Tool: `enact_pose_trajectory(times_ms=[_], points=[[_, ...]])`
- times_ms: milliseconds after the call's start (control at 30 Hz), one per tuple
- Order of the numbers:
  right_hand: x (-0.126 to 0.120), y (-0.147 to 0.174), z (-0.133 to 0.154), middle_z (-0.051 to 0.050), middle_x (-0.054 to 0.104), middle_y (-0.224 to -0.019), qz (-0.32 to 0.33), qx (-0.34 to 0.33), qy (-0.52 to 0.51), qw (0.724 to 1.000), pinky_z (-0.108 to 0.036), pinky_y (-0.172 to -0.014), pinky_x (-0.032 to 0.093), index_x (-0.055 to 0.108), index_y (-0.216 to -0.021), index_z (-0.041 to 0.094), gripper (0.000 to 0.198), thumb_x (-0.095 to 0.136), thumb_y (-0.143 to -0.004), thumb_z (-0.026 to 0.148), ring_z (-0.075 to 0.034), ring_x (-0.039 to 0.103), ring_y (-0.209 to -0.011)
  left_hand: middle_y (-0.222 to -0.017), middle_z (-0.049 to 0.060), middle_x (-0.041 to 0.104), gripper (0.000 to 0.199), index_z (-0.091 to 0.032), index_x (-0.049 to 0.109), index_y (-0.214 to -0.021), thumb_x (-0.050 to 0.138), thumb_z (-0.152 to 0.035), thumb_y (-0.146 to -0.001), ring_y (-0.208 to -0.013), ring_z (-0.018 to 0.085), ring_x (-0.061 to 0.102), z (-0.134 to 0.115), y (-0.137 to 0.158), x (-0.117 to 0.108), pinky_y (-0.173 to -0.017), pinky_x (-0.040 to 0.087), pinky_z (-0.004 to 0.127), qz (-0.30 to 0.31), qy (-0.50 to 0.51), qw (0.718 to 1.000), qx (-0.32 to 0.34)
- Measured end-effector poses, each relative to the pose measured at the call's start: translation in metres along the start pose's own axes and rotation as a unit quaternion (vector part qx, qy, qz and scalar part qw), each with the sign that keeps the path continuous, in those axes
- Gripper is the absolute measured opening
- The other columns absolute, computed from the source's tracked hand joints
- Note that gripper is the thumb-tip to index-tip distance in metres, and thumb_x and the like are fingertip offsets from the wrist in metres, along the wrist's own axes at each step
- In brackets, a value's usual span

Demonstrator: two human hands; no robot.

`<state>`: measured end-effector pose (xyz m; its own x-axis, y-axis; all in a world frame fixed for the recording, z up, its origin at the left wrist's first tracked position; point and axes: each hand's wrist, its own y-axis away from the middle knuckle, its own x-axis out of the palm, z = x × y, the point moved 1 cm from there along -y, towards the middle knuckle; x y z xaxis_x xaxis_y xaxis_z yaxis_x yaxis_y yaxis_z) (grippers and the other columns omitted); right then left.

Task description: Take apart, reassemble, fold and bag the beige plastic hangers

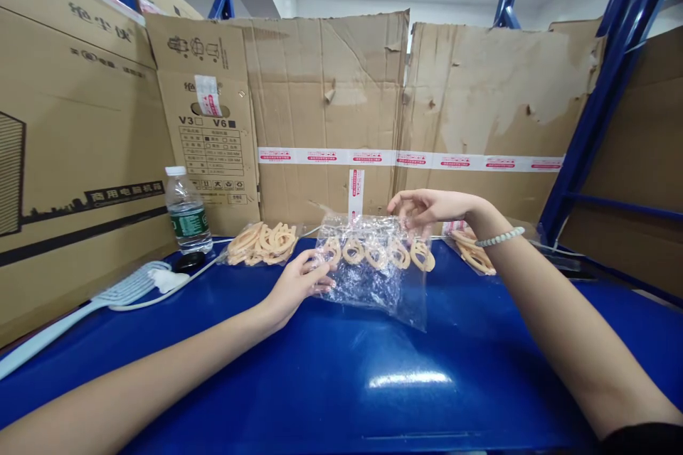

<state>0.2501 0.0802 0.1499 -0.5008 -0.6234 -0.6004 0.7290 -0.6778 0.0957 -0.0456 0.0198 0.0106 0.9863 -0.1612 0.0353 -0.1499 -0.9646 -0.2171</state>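
A clear plastic bag (368, 288) is held up in the middle, above the blue table. Several beige rings (353, 252) with pointed ends show in a row across its upper part. My left hand (302, 276) grips the bag's left edge between thumb and fingers. At the top right corner, my right hand (421, 210) has its fingers bent down against the plastic; the fingertips are partly hidden behind it. A pale bead bracelet (500, 237) circles my right wrist.
The blue table (299, 384) is backed by cardboard (325, 106). At left stand a water bottle (186, 213), a black cap (191, 261) and a light-blue flyswatter (120, 288) beside a cable. Bagged beige pieces (262, 243) lie behind my left hand, more beige pieces (472, 250) at right.
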Motion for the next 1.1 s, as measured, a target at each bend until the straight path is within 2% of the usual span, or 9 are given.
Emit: enact_pose_trajectory(times_ms=[100, 200, 300, 400, 500, 600, 733, 933, 1100], points=[[-0.002, 0.002, -0.004, -0.011, 0.066, -0.102, 0.047, 0.044, 0.008, 0.998, -0.032, -0.065, 0.061, 0.041, -0.130, 0.017, 0.058, 0.071, -0.082, 0.031, -0.024, 0.069, -0.086, -0.091, 0.005, 0.069, 0.048, -0.018, 0.051, -0.110, 0.077, -0.034, -0.072, -0.065, 0.012, 0.066, 0.000, -0.001, -0.003, -0.067, 0.054, 0.027, -0.009, 0.000, 1.000, -0.002], [-0.005, -0.002, -0.010, -0.013, 0.065, -0.113, 0.001, 0.032, 0.015, 0.999, -0.034, -0.075, 0.060, 0.037, -0.136, 0.017, 0.054, 0.060, -0.091, 0.034, -0.024, 0.068, -0.096, -0.087, 0.003, 0.069, 0.043, -0.016, 0.059, -0.106, 0.079, -0.028, -0.070, -0.058, 0.010, 0.063, -0.005, -0.004, -0.005, -0.059, 0.051, 0.024, 0.012, -0.010, 1.000, -0.016], [-0.001, -0.015, -0.014, -0.013, 0.061, -0.123, -0.030, -0.010, 0.066, 0.997, -0.032, -0.081, 0.057, 0.037, -0.140, 0.018, 0.051, 0.056, -0.094, 0.031, -0.022, 0.065, -0.102, -0.092, 0.007, 0.071, 0.040, -0.014, 0.067, -0.102, 0.081, -0.022, -0.065, -0.054, 0.010, 0.062, -0.008, -0.005, -0.006, -0.050, 0.046, 0.022, 0.054, -0.027, 0.997, -0.038], [0.016, -0.035, -0.017, -0.012, 0.054, -0.134, 0.008, -0.040, 0.114, 0.993, -0.031, -0.085, 0.056, 0.040, -0.140, 0.018, 0.050, 0.056, -0.094, 0.027, -0.022, 0.059, -0.113, -0.095, 0.008, 0.071, 0.039, -0.013, 0.071, -0.100, 0.081, -0.017, -0.062, -0.052, 0.010, 0.061, -0.008, -0.004, -0.005, -0.047, 0.043, 0.021, 0.085, -0.043, 0.994, -0.050], [0.038, -0.053, -0.021, -0.009, 0.053, -0.136, 0.061, -0.033, 0.118, 0.991, -0.030, -0.086, 0.055, 0.047, -0.137, 0.020, 0.044, 0.055, -0.093, 0.021, -0.021, 0.055, -0.119, -0.085, 0.006, 0.072, 0.036, -0.014, 0.074, -0.098, 0.081, -0.016, -0.062, -0.053, 0.011, 0.061, -0.008, -0.003, -0.005, -0.048, 0.043, 0.022, 0.098, -0.052, 0.993, -0.047], [0.052, -0.062, -0.026, -0.007, 0.064, -0.120, 0.107, -0.015, 0.102, 0.989, -0.030, -0.082, 0.056, 0.057, -0.126, 0.019, 0.032, 0.051, -0.094, 0.017, -0.019, 0.064, -0.104, -0.078, 0.005, 0.071, 0.039, -0.014, 0.075, -0.100, 0.081, -0.016, -0.062, -0.053, 0.011, 0.060, -0.009, -0.003, -0.005, -0.049, 0.044, 0.023, 0.098, -0.052, 0.993, -0.043], [0.050, -0.061, -0.028, -0.006, 0.070, -0.087, 0.149, -0.002, 0.081, 0.985, -0.031, -0.077, 0.056, 0.065, -0.101, 0.013, 0.016, 0.055, -0.092, 0.021, -0.018, 0.068, -0.083, -0.091, 0.005, 0.071, 0.052, -0.018, 0.070, -0.113, 0.082, -0.017, -0.062, -0.057, 0.010, 0.060, -0.008, -0.007, -0.008, -0.057, 0.050, 0.025, 0.060, -0.026, 0.998, -0.017], [0.032, -0.056, -0.034, -0.002, 0.067, -0.071, 0.115, 0.005, 0.064, 0.991, -0.029, -0.068, 0.053, 0.065, -0.099, 0.011, 0.018, 0.064, -0.084, 0.021, -0.014, 0.064, -0.066, -0.083, 0.003, 0.069, 0.052, -0.015, 0.066, -0.110, 0.083, -0.020, -0.062, -0.068, 0.013, 0.065, -0.003, -0.014, -0.018, -0.067, 0.054, 0.026, -0.039, 0.019, 0.999, 0.010], [0.032, -0.058, -0.040, -0.001, 0.066, -0.065, 0.092, 0.030, 0.036, 0.995, -0.028, -0.062, 0.054, 0.065, -0.096, 0.012, 0.018, 0.061, -0.079, 0.015, -0.015, 0.064, -0.062, -0.076, 0.000, 0.067, 0.054, -0.013, 0.064, -0.109, 0.085, -0.018, -0.059, -0.065, 0.012, 0.065, -0.002, -0.014, -0.020, -0.066, 0.053, 0.025, -0.066, 0.024, 0.998, 0.005]])
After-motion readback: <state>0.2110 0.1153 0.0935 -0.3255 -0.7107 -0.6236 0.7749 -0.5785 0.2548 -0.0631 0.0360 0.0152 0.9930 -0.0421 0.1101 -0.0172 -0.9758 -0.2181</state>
